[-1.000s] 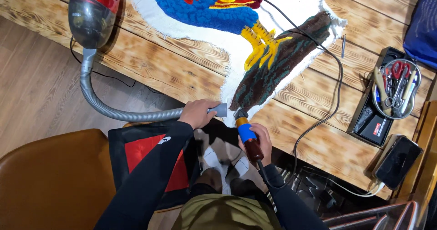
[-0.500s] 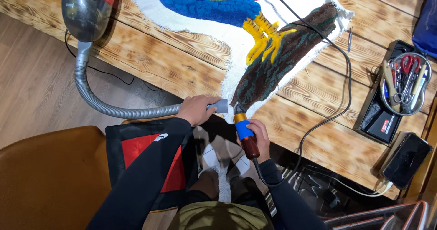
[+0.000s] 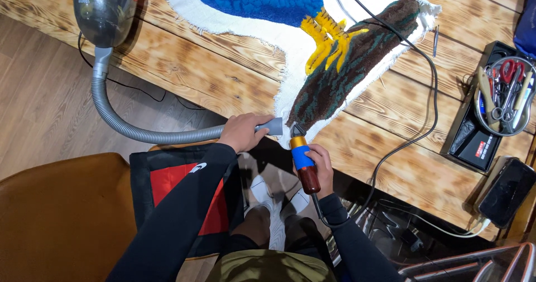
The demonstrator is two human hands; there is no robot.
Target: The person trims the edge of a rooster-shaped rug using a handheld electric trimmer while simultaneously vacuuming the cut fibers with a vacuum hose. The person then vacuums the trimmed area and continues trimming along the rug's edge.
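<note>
Broadly, a scorched plank table (image 3: 212, 75) runs across the view from 10 to 4 o'clock, above a wood floor (image 3: 39, 114), with a brown chair seat (image 3: 61, 220) at 8 o'clock. On the table lies a tufted rug (image 3: 335, 47) on white backing, showing blue, yellow and dark brown pile; its brown tip hangs at the table's near edge. At 11 o'clock stands a vacuum (image 3: 106, 8), and its grey hose (image 3: 128, 128) curves down and across to the left hand (image 3: 243, 132), which is closed around the hose just behind the grey nozzle (image 3: 273, 126). The nozzle points toward 3 o'clock, just beside the rug's tip. The right hand (image 3: 322, 167), just below at 5 o'clock from the nozzle, is clamped on a trimmer (image 3: 303, 162) with a blue and dark red body, its head tilted up toward 12 and touching the rug's edge. Both black-sleeved forearms reach up from 6 o'clock, hands near one another but apart. A black cord (image 3: 430, 92) loops over the table. At 3 o'clock, a wire bowl (image 3: 505, 100) of scissors sits on a black box (image 3: 472, 142).
</note>
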